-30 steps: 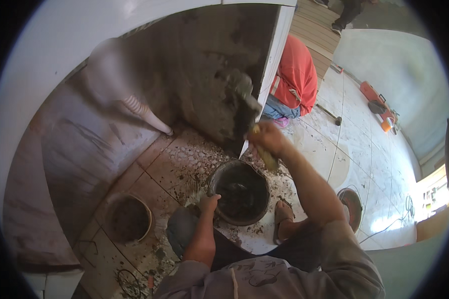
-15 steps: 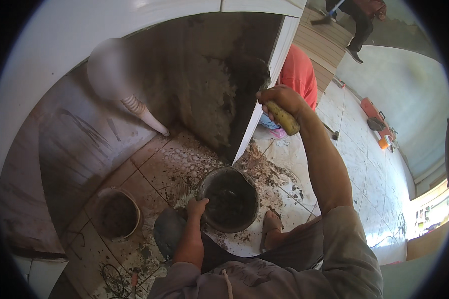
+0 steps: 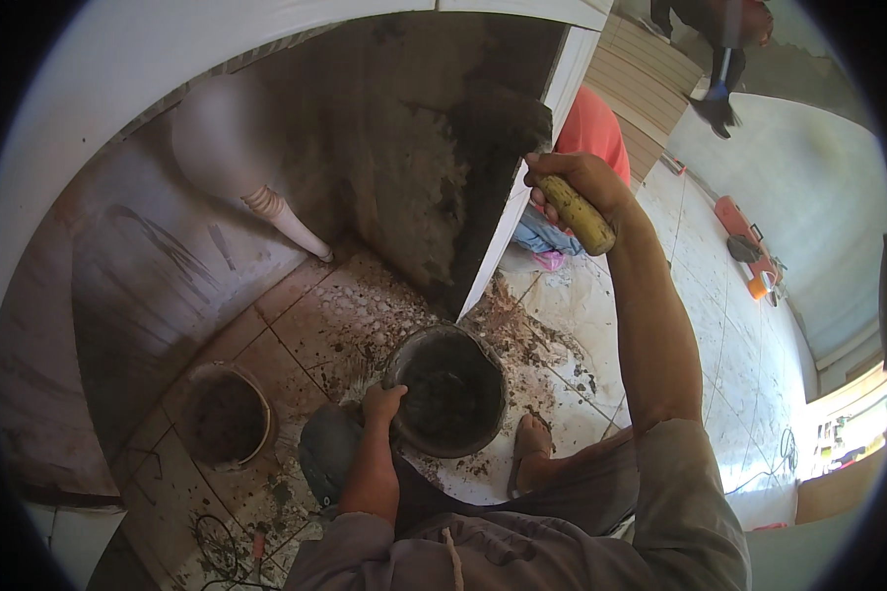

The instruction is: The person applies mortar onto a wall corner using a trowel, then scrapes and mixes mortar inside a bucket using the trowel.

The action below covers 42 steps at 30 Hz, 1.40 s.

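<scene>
Left hand (image 3: 382,402) had fingers closed on the left rim of the dark tub (image 3: 463,449), which sat on the floor left of the foot (image 3: 533,445). Right hand (image 3: 577,187) was raised, gripping a yellowish handle (image 3: 583,221); tool head hard to make out. Second bucket (image 3: 267,428) stood well left, debris (image 3: 547,345) strewn round the tub. Farther: pale pipe (image 3: 306,234), white wall edge (image 3: 568,81) partly blocking a person in red (image 3: 595,126), red case (image 3: 741,229) along far wall (image 3: 808,167)
</scene>
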{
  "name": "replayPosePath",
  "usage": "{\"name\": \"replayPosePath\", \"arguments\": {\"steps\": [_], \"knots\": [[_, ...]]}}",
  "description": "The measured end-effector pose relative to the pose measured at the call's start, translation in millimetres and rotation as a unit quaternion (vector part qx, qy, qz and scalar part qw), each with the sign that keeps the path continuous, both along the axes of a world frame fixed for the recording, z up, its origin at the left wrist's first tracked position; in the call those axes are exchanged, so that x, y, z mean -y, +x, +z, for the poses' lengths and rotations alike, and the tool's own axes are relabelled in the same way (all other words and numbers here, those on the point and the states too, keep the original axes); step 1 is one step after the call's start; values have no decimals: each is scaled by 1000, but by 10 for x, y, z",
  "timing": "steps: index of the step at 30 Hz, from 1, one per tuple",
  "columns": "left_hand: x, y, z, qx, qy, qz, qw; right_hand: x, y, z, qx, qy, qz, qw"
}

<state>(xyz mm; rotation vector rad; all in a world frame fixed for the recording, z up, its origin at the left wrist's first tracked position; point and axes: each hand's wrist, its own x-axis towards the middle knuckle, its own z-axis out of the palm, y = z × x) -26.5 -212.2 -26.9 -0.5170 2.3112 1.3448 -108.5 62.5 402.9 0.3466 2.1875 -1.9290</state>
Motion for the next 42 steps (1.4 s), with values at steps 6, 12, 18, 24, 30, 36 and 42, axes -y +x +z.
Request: {"name": "replayPosePath", "arguments": {"steps": [6, 12, 18, 24, 30, 36, 42], "knots": [[24, -25, 41, 27, 14, -19, 999, -92, 140, 23, -14, -31, -15, 999], [15, -38, -63, 14, -8, -13, 1000, -72, 478, 188, -46, -47, -43, 997], [-36, -2, 241, 12, -9, -20, 1000, -125, 962, 185, -82, -16, -61, 995], [43, 35, 60, -15, -26, -13, 999, 218, 708, -586, -125, 164, 49, 977], [-74, 107, 134, -6, -37, -26, 999, 503, -324, -1275, -128, 258, 25, 957], [62, 95, 164, 8, -46, -21, 999, 309, -637, -774, -159, 214, 90, 960], [-50, 38, 193, 15, -18, -9, 1000, 254, -318, -253, -178, 157, -26, 971]]}}
